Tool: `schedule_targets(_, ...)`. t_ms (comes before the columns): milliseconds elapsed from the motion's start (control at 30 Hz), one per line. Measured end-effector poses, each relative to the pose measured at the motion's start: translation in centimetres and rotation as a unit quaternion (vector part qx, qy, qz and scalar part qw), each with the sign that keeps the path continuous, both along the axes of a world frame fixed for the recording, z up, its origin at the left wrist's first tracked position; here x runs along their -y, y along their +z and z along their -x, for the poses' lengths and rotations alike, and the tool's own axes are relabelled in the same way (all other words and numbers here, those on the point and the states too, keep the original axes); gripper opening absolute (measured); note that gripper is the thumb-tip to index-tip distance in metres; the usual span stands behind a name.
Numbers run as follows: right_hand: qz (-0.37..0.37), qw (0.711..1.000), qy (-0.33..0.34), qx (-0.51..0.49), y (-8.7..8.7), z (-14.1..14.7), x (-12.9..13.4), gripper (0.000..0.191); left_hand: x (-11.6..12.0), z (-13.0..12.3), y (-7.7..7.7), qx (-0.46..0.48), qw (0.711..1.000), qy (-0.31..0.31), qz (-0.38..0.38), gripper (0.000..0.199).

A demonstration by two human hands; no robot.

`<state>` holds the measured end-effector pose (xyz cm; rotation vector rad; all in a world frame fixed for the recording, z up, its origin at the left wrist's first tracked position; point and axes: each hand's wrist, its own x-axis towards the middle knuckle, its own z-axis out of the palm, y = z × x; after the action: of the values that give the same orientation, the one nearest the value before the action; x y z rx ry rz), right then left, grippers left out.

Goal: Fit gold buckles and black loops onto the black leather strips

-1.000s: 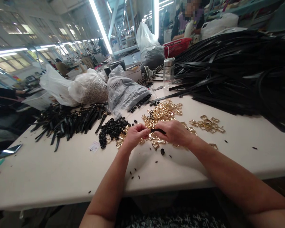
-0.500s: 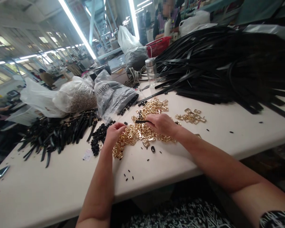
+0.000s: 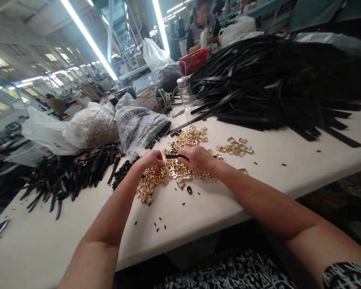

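My right hand (image 3: 198, 159) is closed on a narrow black strap (image 3: 172, 156), whose flat end points left out of the fingers. Just left of that end, my left hand (image 3: 152, 159) is closed in a pinch; whatever it grips is hidden. Under both hands spreads a heap of gold-coloured metal buckles (image 3: 176, 170). A pile of small black loops (image 3: 122, 172) lies beside my left wrist, partly covered by the forearm. One loose black loop (image 3: 189, 190) rests in front of the buckles.
Long black straps (image 3: 252, 84) are heaped at back right. Shorter straps with buckles (image 3: 75, 176) lie left, near plastic bags (image 3: 93, 124). A glass bottle (image 3: 185, 96) stands behind the buckles; a smaller buckle group (image 3: 236, 147) lies right. A person (image 3: 203, 32) is beyond the table.
My left hand has come right, closer to the strap's end. My right hand still grips the strap. The whole view has shifted slightly.
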<state>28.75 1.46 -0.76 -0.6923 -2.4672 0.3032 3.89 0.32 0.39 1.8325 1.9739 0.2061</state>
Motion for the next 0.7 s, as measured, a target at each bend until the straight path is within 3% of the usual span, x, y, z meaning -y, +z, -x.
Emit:
schedule_targets(67, 0.005, 1.0, -0.002, -0.008, 0.0, 0.0, -0.1, 0.02, 1.0, 0.2, -0.2, 0.034, 0.999, 0.026, -0.021, 0.013)
schedule_targets(167, 0.014, 1.0, -0.008, -0.017, 0.1, 0.0, 0.0, 0.021, 3.1, 0.4, -0.3, 0.177, 0.977, 0.102, -0.056, 0.018)
schedule_targets(367, 0.031, 0.999, -0.026, -0.019, 0.1, 0.1, 0.3, 0.021, 6.5, -0.2, -0.6, 0.397, 0.888, 0.191, -0.133, 0.033)
schedule_targets(500, 0.05, 0.998, -0.028, -0.013, 0.1, 0.1, 0.3, 0.023, 7.2, -1.3, -1.0, 0.525, 0.801, 0.242, -0.154, 0.032)
schedule_targets(600, 0.058, 0.998, -0.033, -0.01, 0.3, 0.1, 0.3, 0.022, 7.5, -2.3, -0.6, 0.609, 0.738, 0.238, -0.164, 0.034)
schedule_targets(700, 0.075, 0.996, -0.039, -0.017, 0.4, 0.2, 0.5, 0.022, 7.8, -3.0, -0.3, 0.636, 0.72, 0.222, -0.168, 0.031)
